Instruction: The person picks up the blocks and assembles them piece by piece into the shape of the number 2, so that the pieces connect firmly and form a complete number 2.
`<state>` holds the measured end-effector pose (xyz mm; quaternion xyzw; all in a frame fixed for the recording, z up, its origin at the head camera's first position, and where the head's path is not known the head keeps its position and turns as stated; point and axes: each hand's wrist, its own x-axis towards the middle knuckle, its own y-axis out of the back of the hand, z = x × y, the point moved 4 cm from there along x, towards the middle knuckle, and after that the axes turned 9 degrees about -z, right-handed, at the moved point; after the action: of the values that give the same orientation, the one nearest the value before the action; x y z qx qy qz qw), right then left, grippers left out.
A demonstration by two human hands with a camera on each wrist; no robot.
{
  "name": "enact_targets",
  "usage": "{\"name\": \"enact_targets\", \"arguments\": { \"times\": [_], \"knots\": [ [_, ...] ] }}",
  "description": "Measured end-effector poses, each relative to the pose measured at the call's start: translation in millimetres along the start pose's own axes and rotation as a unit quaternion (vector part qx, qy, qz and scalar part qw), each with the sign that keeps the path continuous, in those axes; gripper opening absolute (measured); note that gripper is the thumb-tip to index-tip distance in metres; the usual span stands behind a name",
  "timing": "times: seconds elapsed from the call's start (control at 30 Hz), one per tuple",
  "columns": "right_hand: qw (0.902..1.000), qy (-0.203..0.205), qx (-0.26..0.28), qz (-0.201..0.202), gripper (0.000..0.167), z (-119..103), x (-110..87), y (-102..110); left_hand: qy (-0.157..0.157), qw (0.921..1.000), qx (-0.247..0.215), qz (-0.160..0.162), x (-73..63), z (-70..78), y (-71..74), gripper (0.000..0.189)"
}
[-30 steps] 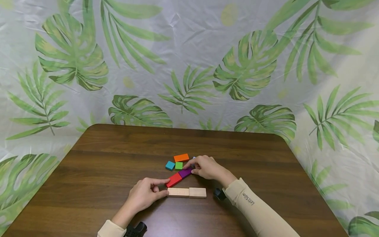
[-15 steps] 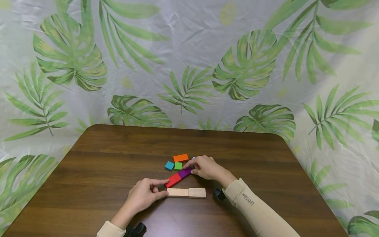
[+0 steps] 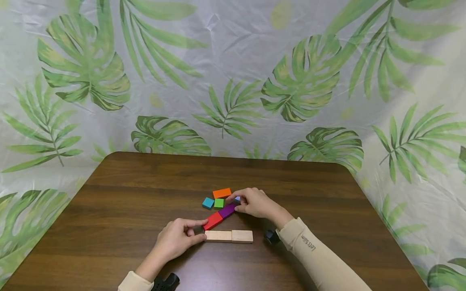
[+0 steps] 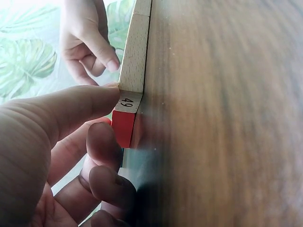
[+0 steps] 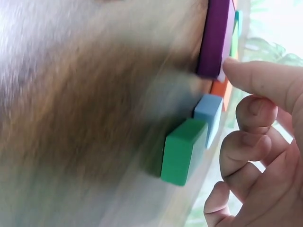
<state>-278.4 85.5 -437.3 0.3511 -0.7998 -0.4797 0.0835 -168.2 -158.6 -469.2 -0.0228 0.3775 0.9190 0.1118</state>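
Red block [image 3: 212,220] and purple block [image 3: 227,211] lie end to end in a slanting row. In front of them, two plain wooden blocks [image 3: 218,236] form a straight row. My left hand [image 3: 177,238] has its thumb at the left end of the wooden row, beside the number 49 [image 4: 127,101] in the left wrist view. Its index fingertip touches the red block. My right hand [image 3: 256,204] has its thumb at the purple block's right corner; its index finger is raised over the far side. Under this hand lie a light blue block [image 5: 208,113] and a dark green block [image 5: 182,153].
Behind the slanting row are an orange block [image 3: 222,193], a cyan block [image 3: 208,203] and a light green block [image 3: 219,203]. They lie on a brown wooden table [image 3: 145,178]. A leaf-print curtain [image 3: 233,72] hangs behind its far edge.
My right hand has shifted slightly up and away, its index finger lifting off the purple block and uncovering more of the light blue one. The left hand stays in place.
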Motion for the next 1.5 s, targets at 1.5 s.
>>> {"name": "enact_targets", "arguments": {
  "times": [1.5],
  "knots": [
    [0.9877, -0.141, -0.040, 0.053, 0.024, 16.6, 5.4, 15.0, 0.004, 1.0000, 0.003, -0.001, -0.9, 1.3, -0.3, 0.036]
  ]
}}
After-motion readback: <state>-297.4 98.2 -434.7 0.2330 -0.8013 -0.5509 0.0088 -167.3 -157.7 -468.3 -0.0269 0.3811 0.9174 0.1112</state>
